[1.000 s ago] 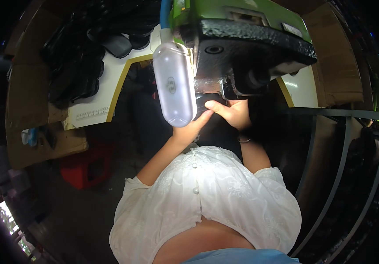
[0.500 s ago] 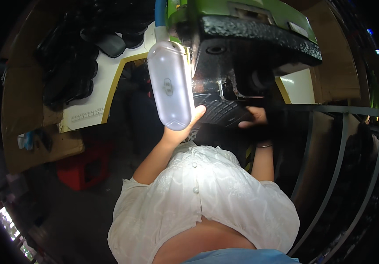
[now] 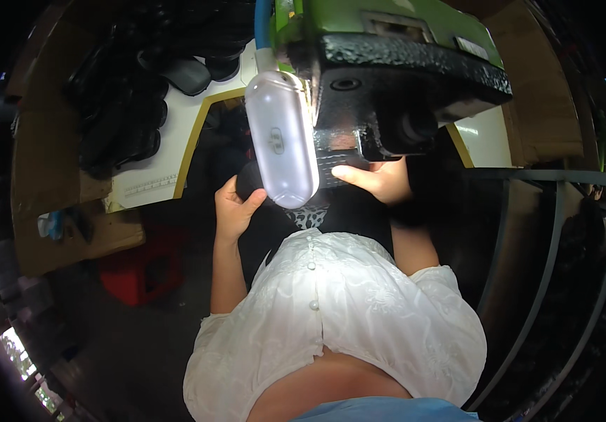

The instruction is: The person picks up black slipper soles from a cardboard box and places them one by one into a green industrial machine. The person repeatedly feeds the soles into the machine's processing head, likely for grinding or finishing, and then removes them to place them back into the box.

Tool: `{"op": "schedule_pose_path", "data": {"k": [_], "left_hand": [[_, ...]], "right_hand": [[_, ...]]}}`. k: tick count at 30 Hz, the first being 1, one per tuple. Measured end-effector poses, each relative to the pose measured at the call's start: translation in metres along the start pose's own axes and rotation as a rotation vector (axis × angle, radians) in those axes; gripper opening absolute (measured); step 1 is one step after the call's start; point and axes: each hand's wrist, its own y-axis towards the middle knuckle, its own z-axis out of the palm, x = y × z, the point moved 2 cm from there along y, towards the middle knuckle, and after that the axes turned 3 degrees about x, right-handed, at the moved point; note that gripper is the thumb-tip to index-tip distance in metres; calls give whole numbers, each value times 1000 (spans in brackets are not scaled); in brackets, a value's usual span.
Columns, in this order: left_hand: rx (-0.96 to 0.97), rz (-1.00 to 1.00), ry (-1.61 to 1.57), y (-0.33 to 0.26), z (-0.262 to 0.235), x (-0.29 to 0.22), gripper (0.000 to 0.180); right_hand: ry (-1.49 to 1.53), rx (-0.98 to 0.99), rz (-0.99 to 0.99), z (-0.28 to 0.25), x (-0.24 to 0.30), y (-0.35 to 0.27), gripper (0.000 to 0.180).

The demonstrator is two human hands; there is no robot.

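Note:
A black shoe sole with a ridged tread lies level under the head of a green and black machine. My left hand grips its left end, thumb toward me and fingers curled round the far side. My right hand holds the other end, thumb stretched over the tread. A pale, rounded work lamp on a blue arm hangs in front of the sole and hides its middle. Where the machine meets the sole is hidden too.
Black soles or shoes are heaped on the white, yellow-edged table at the left. A red stool stands below it. Cardboard borders the far left. Right of me is a grey metal rack.
The sole has turned from slanting to nearly level. My left hand has shifted left to its end and dropped slightly; my right hand has come in leftward, thumb over the tread.

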Motion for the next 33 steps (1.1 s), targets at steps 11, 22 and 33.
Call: {"op": "schedule_pose_path", "data": {"k": [11,22,33], "left_hand": [[643,-202,556,-2,92,93,48],[484,-264,632,9,61,67,33],[-606,582,1205,65,-71,-6,20]], "right_hand": [[-102,103,234,15,-2,4,40],[-966,-872,-517,-145,48,35,34],[-1213,-24,-137,-90,-66,12,28]]}}
